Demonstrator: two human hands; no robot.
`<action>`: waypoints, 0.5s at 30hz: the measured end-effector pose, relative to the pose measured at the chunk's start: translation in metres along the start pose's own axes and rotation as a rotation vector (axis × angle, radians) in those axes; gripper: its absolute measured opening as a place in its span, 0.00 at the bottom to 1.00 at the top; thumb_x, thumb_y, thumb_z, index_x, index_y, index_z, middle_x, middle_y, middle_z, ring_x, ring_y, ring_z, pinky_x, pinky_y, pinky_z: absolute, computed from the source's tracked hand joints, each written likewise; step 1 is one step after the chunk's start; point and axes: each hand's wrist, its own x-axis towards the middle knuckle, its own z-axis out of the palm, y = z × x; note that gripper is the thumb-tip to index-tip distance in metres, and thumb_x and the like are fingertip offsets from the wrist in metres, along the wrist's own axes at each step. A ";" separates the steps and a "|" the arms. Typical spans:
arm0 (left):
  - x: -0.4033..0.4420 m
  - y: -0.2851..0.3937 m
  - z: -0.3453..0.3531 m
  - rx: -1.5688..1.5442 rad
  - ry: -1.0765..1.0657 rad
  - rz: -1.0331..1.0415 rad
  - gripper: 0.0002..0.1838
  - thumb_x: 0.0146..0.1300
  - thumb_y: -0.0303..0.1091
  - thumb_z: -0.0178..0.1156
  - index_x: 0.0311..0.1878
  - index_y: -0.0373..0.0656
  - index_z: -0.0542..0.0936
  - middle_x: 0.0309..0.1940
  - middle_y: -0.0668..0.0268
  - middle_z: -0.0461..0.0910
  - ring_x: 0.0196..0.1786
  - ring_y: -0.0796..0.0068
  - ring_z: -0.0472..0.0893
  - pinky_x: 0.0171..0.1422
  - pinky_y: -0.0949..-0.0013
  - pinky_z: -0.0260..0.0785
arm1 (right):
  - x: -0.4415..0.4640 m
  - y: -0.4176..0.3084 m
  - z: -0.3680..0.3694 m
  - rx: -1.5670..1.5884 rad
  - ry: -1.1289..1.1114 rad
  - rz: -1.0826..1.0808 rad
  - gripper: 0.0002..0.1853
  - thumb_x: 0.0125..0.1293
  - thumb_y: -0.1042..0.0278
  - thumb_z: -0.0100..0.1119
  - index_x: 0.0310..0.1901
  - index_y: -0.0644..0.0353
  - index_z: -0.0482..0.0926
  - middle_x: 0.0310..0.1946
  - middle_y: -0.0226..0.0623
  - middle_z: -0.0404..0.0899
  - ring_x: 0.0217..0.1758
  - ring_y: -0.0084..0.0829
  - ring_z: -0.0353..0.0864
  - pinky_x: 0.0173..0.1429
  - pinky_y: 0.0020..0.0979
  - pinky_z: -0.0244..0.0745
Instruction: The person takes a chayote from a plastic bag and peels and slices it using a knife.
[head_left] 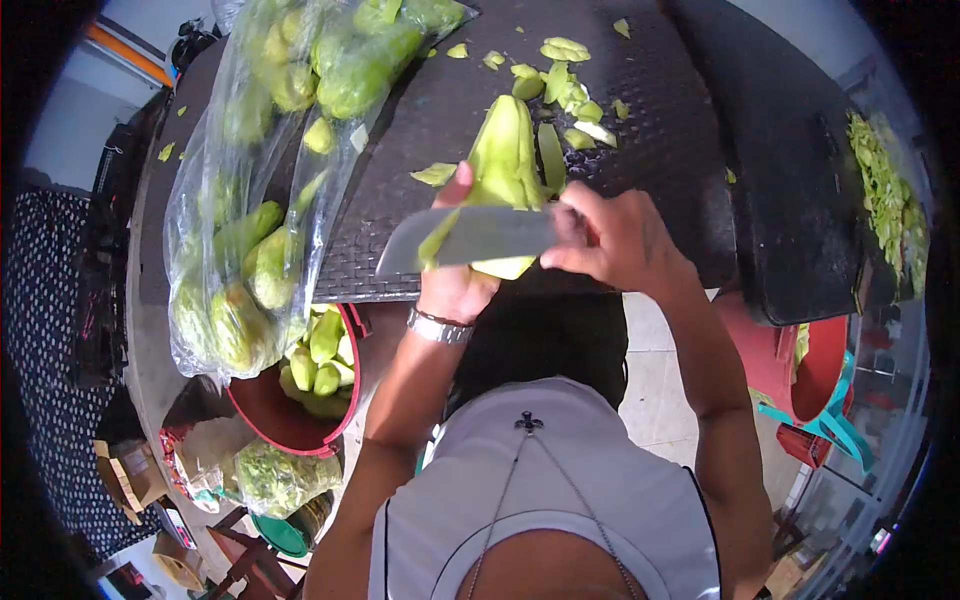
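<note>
A pale green chayote [503, 155], largely peeled, stands tilted near the front edge of the dark woven-pattern table [390, 235]. My left hand [455, 292] grips its lower part from the left, with the thumb up along its side. In my right hand [625, 235] is a broad-bladed knife [490, 238], held by the handle. Its blade lies crosswise in front of the chayote and hides part of it and of my left fingers. A strip of green peel [437, 240] is at the blade. Cut peelings [570, 95] lie scattered beyond the chayote.
Clear plastic bags [215, 200] of unpeeled chayotes lie on the left. Below them, a red bucket [350, 400] holds peeled chayotes. At right are a black board [800, 220], a heap of green shreds [885, 195] and another red bucket [765, 350].
</note>
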 end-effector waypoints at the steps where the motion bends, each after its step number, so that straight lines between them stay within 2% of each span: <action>1: -0.002 0.001 -0.002 -0.017 0.021 -0.011 0.34 0.78 0.57 0.51 0.72 0.36 0.71 0.60 0.48 0.82 0.58 0.52 0.86 0.61 0.51 0.83 | 0.001 0.006 0.000 -0.031 0.011 0.007 0.28 0.63 0.38 0.73 0.35 0.57 0.74 0.19 0.37 0.80 0.24 0.43 0.86 0.31 0.42 0.79; 2: -0.010 0.003 -0.003 0.026 -0.029 0.001 0.32 0.79 0.55 0.50 0.71 0.37 0.72 0.60 0.48 0.82 0.56 0.50 0.87 0.51 0.47 0.86 | 0.003 0.019 -0.003 -0.056 0.049 0.049 0.28 0.63 0.37 0.73 0.36 0.56 0.75 0.20 0.37 0.80 0.25 0.43 0.87 0.31 0.42 0.79; 4: -0.015 0.005 0.009 0.005 -0.003 -0.044 0.30 0.80 0.54 0.45 0.70 0.38 0.72 0.60 0.49 0.82 0.55 0.48 0.87 0.45 0.42 0.86 | 0.009 0.037 -0.010 -0.100 0.121 0.128 0.27 0.64 0.37 0.72 0.38 0.56 0.77 0.20 0.37 0.81 0.25 0.43 0.87 0.32 0.43 0.80; 8: -0.012 0.009 0.012 -0.112 0.023 -0.057 0.30 0.81 0.54 0.44 0.70 0.38 0.72 0.60 0.48 0.82 0.55 0.45 0.86 0.44 0.42 0.86 | 0.004 0.032 -0.004 -0.020 0.069 0.182 0.28 0.65 0.35 0.69 0.41 0.56 0.79 0.21 0.39 0.82 0.26 0.43 0.88 0.34 0.42 0.81; 10: -0.007 0.003 0.001 -0.201 0.027 -0.053 0.30 0.81 0.54 0.45 0.70 0.38 0.72 0.60 0.48 0.82 0.55 0.44 0.86 0.44 0.41 0.86 | 0.003 0.015 -0.002 0.018 0.027 0.104 0.25 0.65 0.40 0.71 0.43 0.56 0.78 0.20 0.40 0.80 0.25 0.43 0.86 0.32 0.42 0.77; 11: -0.008 0.002 -0.004 -0.250 -0.045 -0.078 0.30 0.80 0.54 0.47 0.70 0.37 0.71 0.60 0.46 0.81 0.56 0.42 0.85 0.43 0.41 0.86 | 0.002 0.011 -0.002 0.036 0.008 0.066 0.24 0.65 0.43 0.72 0.44 0.56 0.78 0.20 0.40 0.78 0.25 0.44 0.85 0.31 0.41 0.75; 14: -0.014 0.003 0.009 -0.061 -0.102 -0.064 0.30 0.80 0.55 0.49 0.68 0.36 0.72 0.58 0.46 0.82 0.55 0.45 0.87 0.48 0.45 0.86 | 0.011 0.037 -0.007 -0.100 0.121 0.128 0.23 0.64 0.45 0.72 0.43 0.56 0.77 0.21 0.40 0.79 0.25 0.44 0.85 0.32 0.42 0.76; 15: -0.012 0.001 0.007 -0.085 -0.109 -0.078 0.31 0.80 0.55 0.50 0.69 0.35 0.70 0.59 0.45 0.81 0.54 0.43 0.87 0.48 0.45 0.86 | 0.014 0.039 -0.008 -0.025 0.146 0.087 0.23 0.64 0.44 0.72 0.42 0.56 0.77 0.22 0.41 0.79 0.26 0.45 0.86 0.34 0.42 0.76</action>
